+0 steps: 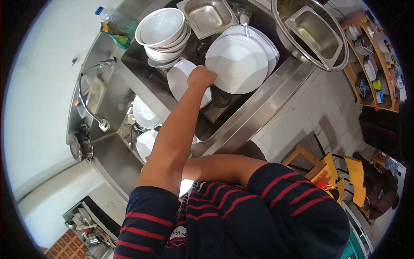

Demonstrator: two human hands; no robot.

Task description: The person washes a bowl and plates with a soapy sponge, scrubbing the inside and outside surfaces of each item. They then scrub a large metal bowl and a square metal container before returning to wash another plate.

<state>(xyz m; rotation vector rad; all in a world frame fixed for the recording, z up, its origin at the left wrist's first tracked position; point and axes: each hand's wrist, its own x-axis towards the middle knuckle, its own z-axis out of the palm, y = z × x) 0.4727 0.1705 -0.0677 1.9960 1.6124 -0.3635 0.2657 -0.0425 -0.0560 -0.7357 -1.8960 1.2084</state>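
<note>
Reaching over the far sink basin, my left hand [202, 77] is closed at the edge of a white dish [183, 80], its fingertips mostly hidden. A stack of white bowls [161, 28] stands beyond that dish. Large white plates [237, 64] lie to its right with a spoon [245, 23] on top. My right forearm [220, 169] crosses under the left one toward the near basin. The left forearm hides nearly all of my right hand, which is near a white square dish [145, 142]. A round white plate [145, 113] sits just beyond in that basin.
A steel divider [148, 93] separates the basins. A curved faucet [82, 97] rises at the left, with a pot [81, 144] nearby. A rectangular steel pan [209, 17] is at the back. On the right are a large steel bowl [286, 41] and a wooden shelf [371, 82].
</note>
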